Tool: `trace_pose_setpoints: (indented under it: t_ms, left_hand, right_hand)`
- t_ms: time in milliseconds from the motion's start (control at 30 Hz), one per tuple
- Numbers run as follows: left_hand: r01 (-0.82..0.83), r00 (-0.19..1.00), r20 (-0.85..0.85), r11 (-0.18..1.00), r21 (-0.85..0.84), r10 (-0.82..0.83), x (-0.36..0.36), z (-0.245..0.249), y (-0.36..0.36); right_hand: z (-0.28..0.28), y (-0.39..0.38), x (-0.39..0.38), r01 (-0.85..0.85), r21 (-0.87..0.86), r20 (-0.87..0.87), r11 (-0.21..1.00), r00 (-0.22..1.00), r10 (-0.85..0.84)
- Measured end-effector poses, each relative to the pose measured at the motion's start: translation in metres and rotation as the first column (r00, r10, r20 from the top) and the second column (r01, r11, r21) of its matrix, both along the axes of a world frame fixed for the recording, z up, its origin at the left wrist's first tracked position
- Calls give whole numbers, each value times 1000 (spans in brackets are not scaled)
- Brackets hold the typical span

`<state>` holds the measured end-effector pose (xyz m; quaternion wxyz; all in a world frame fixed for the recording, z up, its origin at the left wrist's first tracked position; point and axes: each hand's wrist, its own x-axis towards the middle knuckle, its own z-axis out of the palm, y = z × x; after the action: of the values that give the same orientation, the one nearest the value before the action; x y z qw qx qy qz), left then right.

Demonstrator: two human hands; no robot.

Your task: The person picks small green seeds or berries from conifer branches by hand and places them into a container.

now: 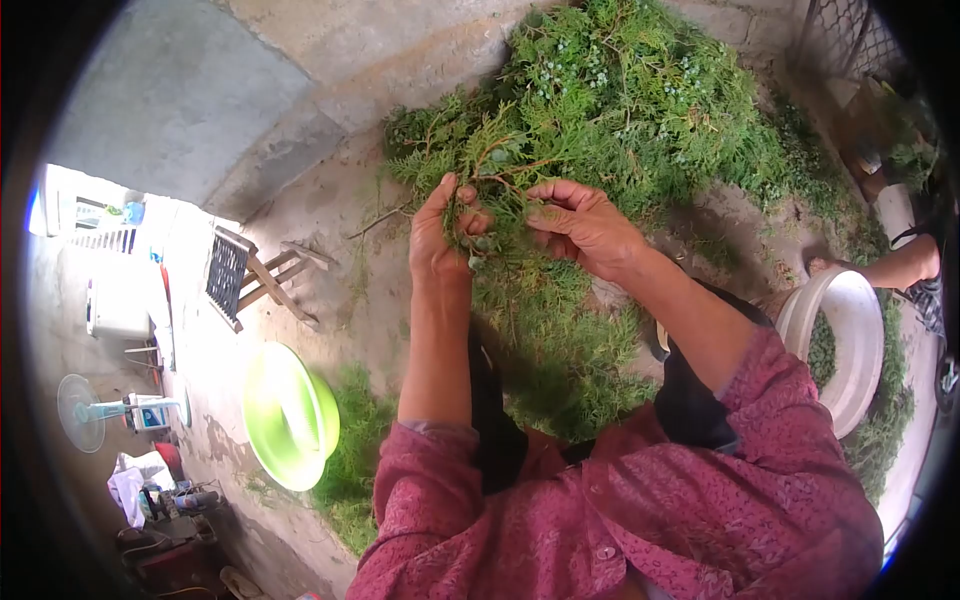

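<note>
My left hand (448, 232) is closed around a leafy evergreen sprig (488, 185), with the thumb up and the fingers curled. From the right, my right hand (580, 225) pinches at the same sprig's foliage, thumb and forefinger together. Thin brown stems and a few pale green cones show between the two hands. Just beyond them rises a large heap of cut evergreen branches (640, 100), dotted with bluish-green cones. More loose greenery (560, 350) lies on the ground below my forearms, around my legs.
A bright green basin (285, 415) stands at left, near a folding wooden stool (255, 275). A white bucket (855, 345) with green bits inside is at right, beside another person's arm or leg (895, 268). A fan (85, 412) stands far left; a concrete wall (190, 90) rises behind.
</note>
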<state>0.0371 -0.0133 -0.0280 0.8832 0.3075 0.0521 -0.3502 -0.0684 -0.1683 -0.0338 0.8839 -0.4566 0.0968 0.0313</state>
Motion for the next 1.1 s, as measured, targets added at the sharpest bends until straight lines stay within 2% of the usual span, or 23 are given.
trace_pose_setpoints:
  t_ms: [133, 167, 200, 233, 267, 300, 333, 367, 400, 467, 500, 567, 600, 667, 733, 767, 833, 867, 933, 1033, 1067, 1100]
  left_hand:
    - [-55, 998, 27, 996, 74, 53, 4, 1, 7]
    - [-57, 998, 26, 996, 74, 55, 5, 2, 9]
    - [-198, 980, 77, 957, 214, 185, 6, 7, 9]
    - [-335, 942, 147, 879, 341, 302, 7, 13, 10]
    - [-366, 931, 87, 907, 209, 355, 7, 22, 20]
    - [-368, 930, 87, 906, 209, 357, 17, 17, 31]
    - [-302, 951, 100, 949, 88, 293, 27, 9, 42]
    - [-225, 966, 122, 974, -31, 227, 34, 0, 49]
    - [-226, 966, 122, 974, -28, 228, 27, 5, 42]
    - [-331, 935, 188, 929, 166, 299, 4, 19, 17]
    - [-332, 935, 189, 928, 167, 300, 1, 17, 11]
    - [-302, 936, 222, 947, 114, 272, -1, 14, 0]
    - [-338, 931, 214, 920, 197, 296, -6, 19, -10]
    - [-305, 938, 228, 934, 187, 260, -10, 16, -16]
    - [-272, 944, 240, 945, 180, 226, -14, 14, -21]
    - [-259, 951, 216, 949, 180, 219, -17, 16, -24]
    - [-247, 958, 192, 952, 181, 212, -19, 15, -26]
    - [-247, 959, 189, 950, 190, 211, -18, 14, -27]
    - [-246, 960, 186, 948, 200, 210, -17, 10, -28]
    - [-178, 976, 157, 966, 186, 149, -16, 1, -27]
    - [-165, 974, 183, 974, 154, 136, -18, -1, -28]
    - [-152, 970, 209, 981, 123, 124, -19, -2, -29]
  right_hand:
    - [6, -5, -4, -84, -129, -67, 988, 995, 76]
    - [13, -8, -7, -171, -147, -82, 974, 984, 160]
    - [19, -10, -9, -256, -165, -98, 953, 965, 242]
    - [19, -11, -14, -257, -164, -97, 952, 965, 243]
    - [18, -11, -22, -321, -90, -88, 943, 945, 314]
    - [17, -11, -27, -386, -16, -72, 922, 921, 384]
    - [17, -11, -28, -390, -16, -72, 921, 919, 388]
    - [17, -10, -30, -363, 97, -18, 927, 930, 366]
    - [17, -10, -30, -335, 210, 34, 918, 941, 336]
    - [19, -13, -25, -293, 258, 34, 921, 955, 294]
    - [21, -15, -23, -249, 302, 32, 920, 967, 251]
    - [27, -17, -20, -203, 284, 11, 937, 978, 209]
    - [26, -19, -17, -204, 275, 29, 939, 978, 204]
    - [27, -19, -15, -201, 266, 44, 943, 980, 197]
    - [33, -14, -15, -79, -50, -66, 996, 995, 76]
    - [31, -11, -14, -78, -49, -68, 996, 995, 75]
    - [25, -6, -13, -22, -381, 34, 924, 999, 38]
    - [19, -5, -13, -22, -380, 33, 925, 999, 37]
    - [11, -2, -12, 73, -607, 135, 792, 991, 12]
    - [10, 0, -13, -10, -553, 45, 833, 998, 42]
    - [9, 1, -12, -10, -553, 45, 833, 998, 41]
    - [6, 3, -11, 49, -548, 116, 835, 993, 18]
